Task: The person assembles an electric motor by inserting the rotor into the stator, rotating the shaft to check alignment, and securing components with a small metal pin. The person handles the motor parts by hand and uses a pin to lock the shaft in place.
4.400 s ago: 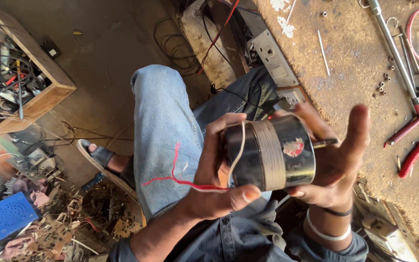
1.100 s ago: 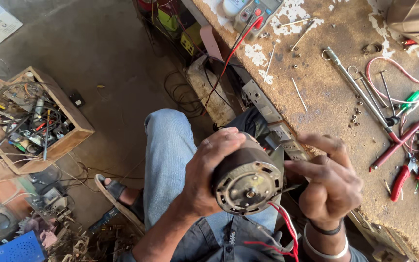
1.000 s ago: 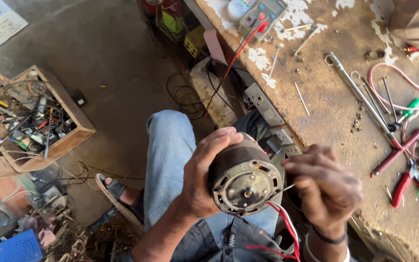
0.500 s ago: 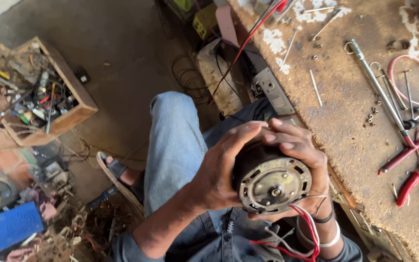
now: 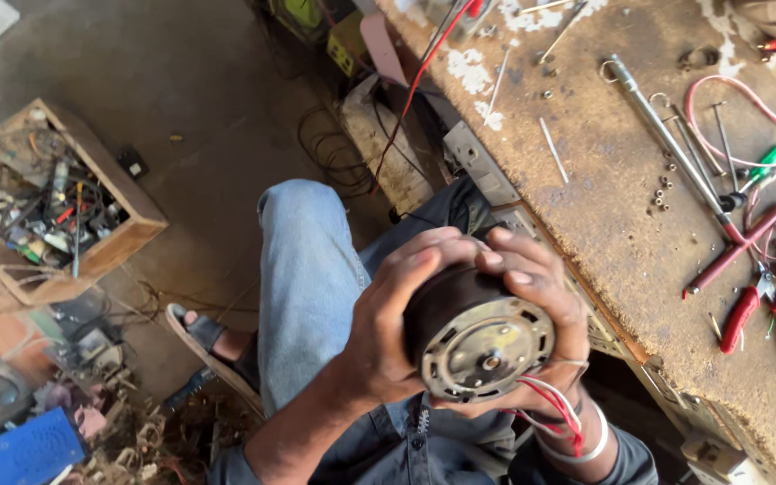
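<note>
Above the lap, beside the counter [image 5: 621, 242]: left hand [image 5: 392, 337] and right hand [image 5: 536, 287] both wrapped around a small electric motor [image 5: 478, 341], vented end plate and shaft facing up. Red and white wires [image 5: 554, 413] trail from it over the right wrist. Red-handled pliers [image 5: 761, 310] lie on the counter.

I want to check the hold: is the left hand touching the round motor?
Touching. The head view shows the left hand wrapped around the side of the electric motor, its fingers pressed on the dark casing, with the right hand cupping the other side.
</note>
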